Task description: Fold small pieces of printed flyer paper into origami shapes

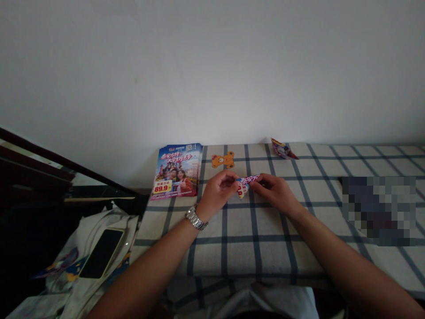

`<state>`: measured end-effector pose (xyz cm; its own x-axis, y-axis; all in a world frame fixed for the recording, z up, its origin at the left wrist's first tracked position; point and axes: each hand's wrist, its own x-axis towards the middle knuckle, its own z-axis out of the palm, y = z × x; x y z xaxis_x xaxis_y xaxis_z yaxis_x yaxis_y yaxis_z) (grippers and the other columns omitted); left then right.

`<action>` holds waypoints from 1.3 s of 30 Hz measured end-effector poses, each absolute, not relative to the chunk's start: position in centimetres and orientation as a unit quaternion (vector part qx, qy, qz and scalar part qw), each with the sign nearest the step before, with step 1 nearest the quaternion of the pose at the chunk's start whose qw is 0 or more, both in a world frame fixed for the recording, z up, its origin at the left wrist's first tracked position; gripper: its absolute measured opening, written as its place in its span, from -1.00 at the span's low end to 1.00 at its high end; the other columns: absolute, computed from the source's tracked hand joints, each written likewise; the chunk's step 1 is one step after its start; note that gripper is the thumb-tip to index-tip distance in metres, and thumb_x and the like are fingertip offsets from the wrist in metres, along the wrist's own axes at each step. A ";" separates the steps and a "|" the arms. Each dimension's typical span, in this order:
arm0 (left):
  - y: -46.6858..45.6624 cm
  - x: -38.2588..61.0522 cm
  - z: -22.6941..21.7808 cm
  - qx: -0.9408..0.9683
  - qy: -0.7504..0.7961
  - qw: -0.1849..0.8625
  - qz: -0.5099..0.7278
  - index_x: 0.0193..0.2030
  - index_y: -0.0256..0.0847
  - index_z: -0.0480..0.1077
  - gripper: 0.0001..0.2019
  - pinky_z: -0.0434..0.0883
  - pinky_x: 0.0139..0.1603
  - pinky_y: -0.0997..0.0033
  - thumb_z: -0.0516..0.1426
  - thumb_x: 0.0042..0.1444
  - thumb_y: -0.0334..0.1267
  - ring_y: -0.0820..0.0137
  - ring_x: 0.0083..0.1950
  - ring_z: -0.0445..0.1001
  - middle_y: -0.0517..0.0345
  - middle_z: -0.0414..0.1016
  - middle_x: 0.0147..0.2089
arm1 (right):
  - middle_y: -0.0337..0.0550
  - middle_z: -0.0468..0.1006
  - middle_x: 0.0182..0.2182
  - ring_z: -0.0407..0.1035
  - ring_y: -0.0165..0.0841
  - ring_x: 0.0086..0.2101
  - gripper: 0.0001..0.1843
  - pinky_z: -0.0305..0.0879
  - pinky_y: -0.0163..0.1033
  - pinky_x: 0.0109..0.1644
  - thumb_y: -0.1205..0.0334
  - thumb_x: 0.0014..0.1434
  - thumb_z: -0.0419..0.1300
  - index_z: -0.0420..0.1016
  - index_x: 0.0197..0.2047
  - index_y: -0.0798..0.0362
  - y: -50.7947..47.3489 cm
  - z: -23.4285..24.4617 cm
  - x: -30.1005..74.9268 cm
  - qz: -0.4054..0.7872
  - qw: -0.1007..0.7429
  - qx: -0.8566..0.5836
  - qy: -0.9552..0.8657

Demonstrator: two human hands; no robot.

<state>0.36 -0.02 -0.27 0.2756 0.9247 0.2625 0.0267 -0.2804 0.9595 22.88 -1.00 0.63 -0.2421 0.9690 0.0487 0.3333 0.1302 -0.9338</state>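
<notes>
Between my two hands is a small folded paper flyer [245, 182], printed in purple, white and yellow. My left hand [219, 189], with a silver watch on its wrist, pinches the flyer's left end. The fingers of my right hand [272, 190] are closed on its right end. A stack of flyers [175, 170] with the same kind of print lies to the left of my hands. Just beyond my left hand is a flat brown bear cutout [223, 160]. Farther back, to the right, stands another folded flyer [283, 149].
A checked cloth [245, 239] covers the table, which meets a pale wall [212, 71]. At the lower left, a phone [102, 253] rests on a white bag [83, 230]. A dark, blurred-out item [378, 210] lies at the right.
</notes>
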 end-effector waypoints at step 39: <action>-0.3 0.3 0.5 0.677 0.388 0.455 0.429 -0.17 -0.22 0.52 -0.87 0.46 -0.22 0.47 0.26 0.28 -0.20 0.44 -0.26 0.54 0.13 0.58 -0.25 | -0.21 0.49 -0.46 0.34 -0.36 -0.44 -0.59 0.28 -0.24 -0.35 -0.12 0.39 0.14 0.53 -0.29 0.02 -1.1 0.8 23.0 0.451 0.391 -0.473 -0.648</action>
